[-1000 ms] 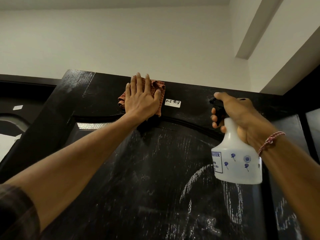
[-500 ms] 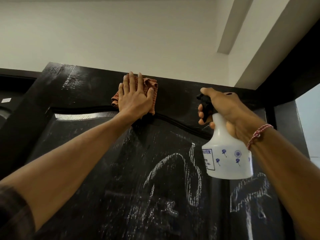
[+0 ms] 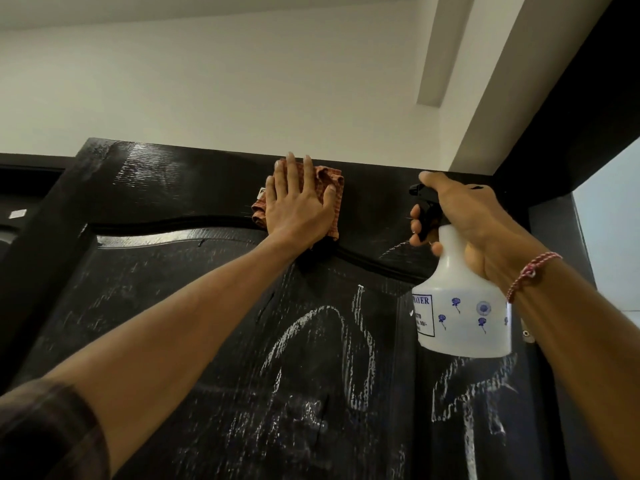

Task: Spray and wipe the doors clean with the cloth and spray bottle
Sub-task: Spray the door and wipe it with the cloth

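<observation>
A tall black door (image 3: 166,299) fills the lower view, its panel streaked with white chalk marks. My left hand (image 3: 298,206) presses an orange-red cloth (image 3: 330,188) flat against the door's top rail, fingers spread over it. A small white label (image 3: 260,193) peeks out from under the hand's left side. My right hand (image 3: 464,220) holds a white spray bottle (image 3: 460,306) with blue flower prints by its neck, fingers on the black trigger, nozzle pointing left at the rail.
The dark door frame (image 3: 571,133) runs up the right side, close behind the bottle. White wall (image 3: 207,91) and ceiling beams lie above. Another dark door (image 3: 20,202) with a white label sits at the far left. A hinge (image 3: 527,335) shows on the right edge.
My left hand has slid the cloth to the right along the top rail, now covering most of the white label. The bottle stays raised at the right.
</observation>
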A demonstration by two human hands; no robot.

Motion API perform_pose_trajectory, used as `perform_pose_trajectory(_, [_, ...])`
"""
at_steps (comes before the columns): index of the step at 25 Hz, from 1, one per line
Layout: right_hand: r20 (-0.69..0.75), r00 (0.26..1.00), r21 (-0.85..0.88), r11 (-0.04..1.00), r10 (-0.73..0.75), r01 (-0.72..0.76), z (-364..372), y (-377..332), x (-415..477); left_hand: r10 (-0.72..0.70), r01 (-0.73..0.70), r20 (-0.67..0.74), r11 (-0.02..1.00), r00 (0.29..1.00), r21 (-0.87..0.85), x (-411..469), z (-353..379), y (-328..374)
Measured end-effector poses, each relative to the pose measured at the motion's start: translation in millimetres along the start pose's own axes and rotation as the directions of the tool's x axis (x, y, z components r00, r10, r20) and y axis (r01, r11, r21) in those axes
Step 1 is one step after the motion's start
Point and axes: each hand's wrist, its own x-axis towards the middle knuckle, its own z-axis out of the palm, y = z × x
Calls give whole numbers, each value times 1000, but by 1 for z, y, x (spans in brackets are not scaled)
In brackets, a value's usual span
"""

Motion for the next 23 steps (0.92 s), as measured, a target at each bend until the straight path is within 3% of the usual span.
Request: perform_pose_trajectory(23, [-170,985,-55,999,-13,4,-107,20,9,100,-101,-34,995,994,-15,1,39,128])
